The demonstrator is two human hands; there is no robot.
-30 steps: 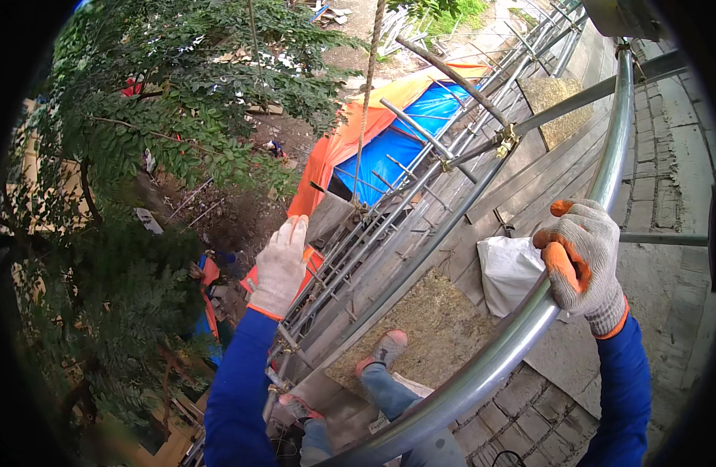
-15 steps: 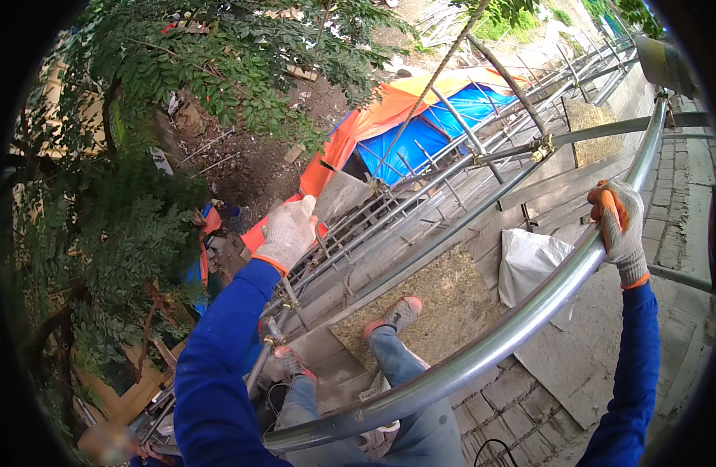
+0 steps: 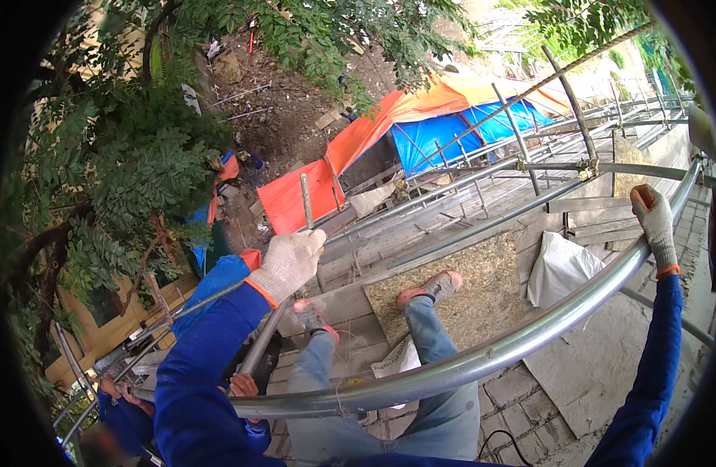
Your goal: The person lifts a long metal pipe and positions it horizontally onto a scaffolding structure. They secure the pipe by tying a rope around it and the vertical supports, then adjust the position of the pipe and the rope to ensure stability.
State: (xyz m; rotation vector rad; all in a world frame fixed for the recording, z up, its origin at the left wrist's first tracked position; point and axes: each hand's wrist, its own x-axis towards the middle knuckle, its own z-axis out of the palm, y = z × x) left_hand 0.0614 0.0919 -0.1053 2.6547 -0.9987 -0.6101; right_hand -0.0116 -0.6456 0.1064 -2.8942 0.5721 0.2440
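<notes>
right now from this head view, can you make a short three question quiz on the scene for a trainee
1. Multiple choice: which thing is nearest the person's right hand?
a) the blue tarp
b) the thick shiny metal pipe
c) the tree leaves

2. True or false: the person's left hand wears a pale glove.

3. Fill the gap: in the picture, the white sack lies to the ____ of the speckled board by the person's right shoe.

Key: 1 b; 2 true; 3 right.
</notes>
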